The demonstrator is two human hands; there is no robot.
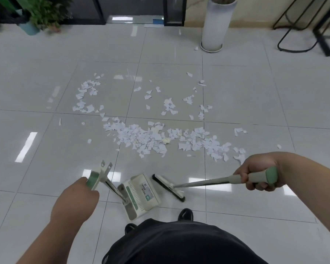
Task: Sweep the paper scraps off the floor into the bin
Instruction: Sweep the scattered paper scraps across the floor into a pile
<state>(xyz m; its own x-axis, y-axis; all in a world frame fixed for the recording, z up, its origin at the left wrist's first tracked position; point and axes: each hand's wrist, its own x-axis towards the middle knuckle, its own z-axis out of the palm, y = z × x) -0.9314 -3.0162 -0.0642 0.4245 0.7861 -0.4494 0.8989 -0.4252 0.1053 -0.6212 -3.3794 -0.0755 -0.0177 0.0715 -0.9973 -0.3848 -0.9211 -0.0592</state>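
White paper scraps lie scattered over the glossy tile floor, densest in a band ahead of me, with thinner patches farther off at left and right. My left hand grips the green-and-white handle of a long-handled dustpan, which sits on the floor just in front of my feet. My right hand grips the green-tipped handle of a broom. Its black bristle head rests on the floor beside the dustpan, short of the scraps.
A tall white cylindrical planter stands at the back right, one scrap beside it. Black metal furniture legs occupy the far right. Potted green plants stand at the back left by a dark glass door. My shoes are behind the dustpan.
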